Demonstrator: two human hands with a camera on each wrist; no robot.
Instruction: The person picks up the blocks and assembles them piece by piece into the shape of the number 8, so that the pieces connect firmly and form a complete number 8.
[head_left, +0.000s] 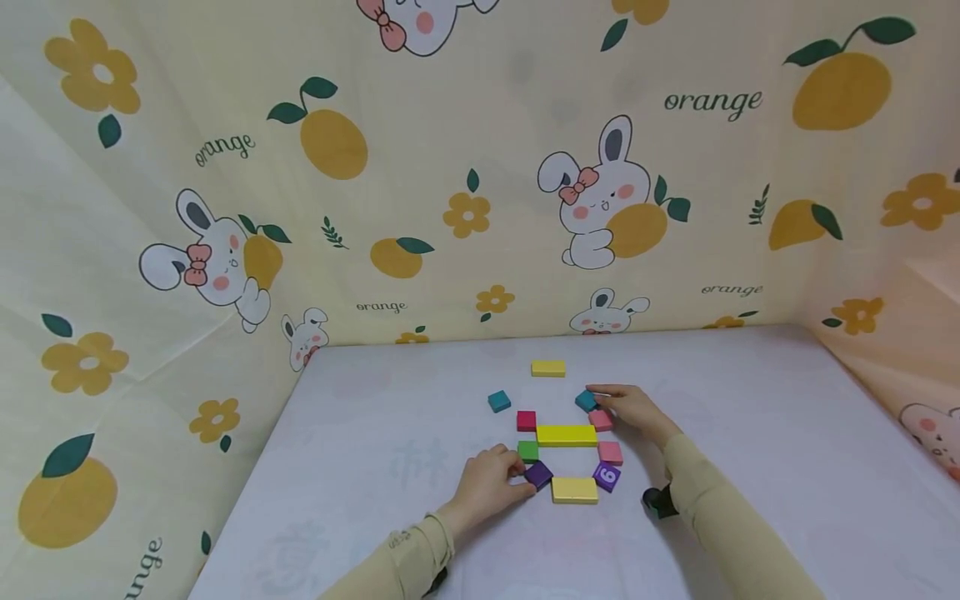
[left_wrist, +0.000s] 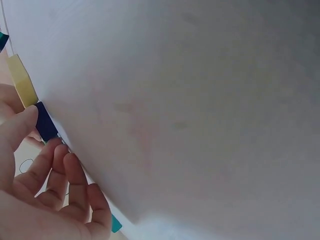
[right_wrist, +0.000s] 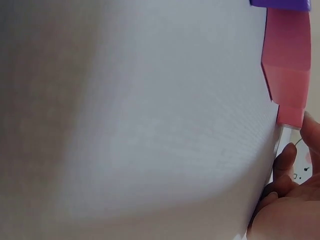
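Observation:
My left hand [head_left: 489, 486] pinches a dark purple block [head_left: 537, 476] between thumb and fingers at the lower left of a ring of blocks. In the left wrist view the thumb lies on one end of that purple block [left_wrist: 46, 121] and a fingertip on the other. At the upper right, my right hand [head_left: 633, 410] holds a teal block [head_left: 587, 401] with the index finger along its far side. Right beside it is a pink block [head_left: 601, 420]. The right wrist view shows the right hand [right_wrist: 292, 200] near the pink blocks [right_wrist: 287, 45]; the teal block is hidden there.
The ring also includes a long yellow block [head_left: 566, 436], a red block [head_left: 527, 421], a green block [head_left: 528, 452], a purple block marked 6 [head_left: 607, 477] and a pale yellow block [head_left: 574, 490]. Another teal block [head_left: 498, 402] and a yellow block [head_left: 548, 368] lie apart on the white table [head_left: 360, 500].

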